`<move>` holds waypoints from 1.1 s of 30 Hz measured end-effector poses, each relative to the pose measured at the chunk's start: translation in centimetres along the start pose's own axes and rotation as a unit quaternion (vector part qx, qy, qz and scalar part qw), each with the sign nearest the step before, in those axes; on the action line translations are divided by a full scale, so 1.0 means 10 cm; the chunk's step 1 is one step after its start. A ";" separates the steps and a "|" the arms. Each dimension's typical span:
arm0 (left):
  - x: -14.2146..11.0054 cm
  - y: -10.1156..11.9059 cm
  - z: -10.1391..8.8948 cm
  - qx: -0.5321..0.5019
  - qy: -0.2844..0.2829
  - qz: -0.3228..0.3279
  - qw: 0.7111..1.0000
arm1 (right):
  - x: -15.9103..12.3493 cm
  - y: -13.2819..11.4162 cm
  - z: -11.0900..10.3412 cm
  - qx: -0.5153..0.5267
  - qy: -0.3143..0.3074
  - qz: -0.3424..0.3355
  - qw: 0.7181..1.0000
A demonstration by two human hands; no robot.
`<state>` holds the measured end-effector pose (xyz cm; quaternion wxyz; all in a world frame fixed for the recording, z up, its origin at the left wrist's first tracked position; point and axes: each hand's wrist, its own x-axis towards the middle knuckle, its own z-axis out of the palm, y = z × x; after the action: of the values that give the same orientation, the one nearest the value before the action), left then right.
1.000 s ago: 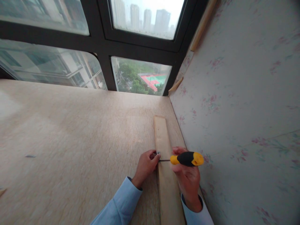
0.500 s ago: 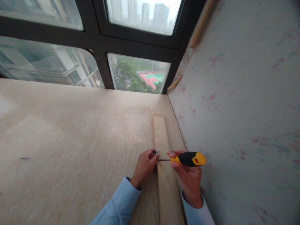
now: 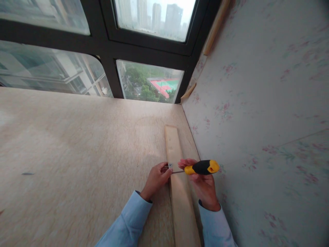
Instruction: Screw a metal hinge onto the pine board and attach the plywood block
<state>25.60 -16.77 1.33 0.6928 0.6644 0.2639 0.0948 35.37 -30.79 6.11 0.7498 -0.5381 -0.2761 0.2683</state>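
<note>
Yellow-and-black-handled screwdriver [image 3: 202, 167] points leftward over the long pale wooden plank [image 3: 182, 206], gripped in my right hand [image 3: 205, 189], apparently so it can turn; my left hand [image 3: 155, 179] pinches a small silver metal piece [image 3: 170, 165] at the plank's left edge, probably to steady it.

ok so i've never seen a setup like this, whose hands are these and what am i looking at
No machine here, just a person's bare hands. Every picture comes from one camera worn on the head, looking forward and down. The right hand holds a yellow and black screwdriver. The left hand has a small metal piece at its fingertips, by the edge of a wooden board. That board lies on a pale surface, beside a flowered wall.
</note>
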 end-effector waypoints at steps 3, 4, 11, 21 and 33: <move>-0.01 0.01 0.00 -0.011 -0.003 -0.005 1.000 | 0.02 0.02 -0.03 -0.028 0.043 -0.006 0.999; -0.02 0.00 0.00 -0.014 -0.003 -0.007 1.000 | 0.03 0.03 -0.03 -0.039 0.055 -0.013 0.998; -0.02 -0.01 0.01 -0.040 -0.013 -0.029 0.999 | 0.09 -0.02 0.04 -0.128 0.115 -0.080 0.982; -0.05 0.02 0.03 -0.054 -0.005 -0.037 0.998 | 0.06 -0.18 0.12 -0.078 -0.005 -0.050 0.996; -0.05 0.05 0.03 -0.058 -0.004 -0.039 0.998 | 0.05 -0.16 0.17 -0.168 0.172 -0.047 0.970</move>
<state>25.45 -17.17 1.92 0.7343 0.6130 0.2804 0.0802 34.68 -29.81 8.14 0.6969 -0.6807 -0.2089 0.0859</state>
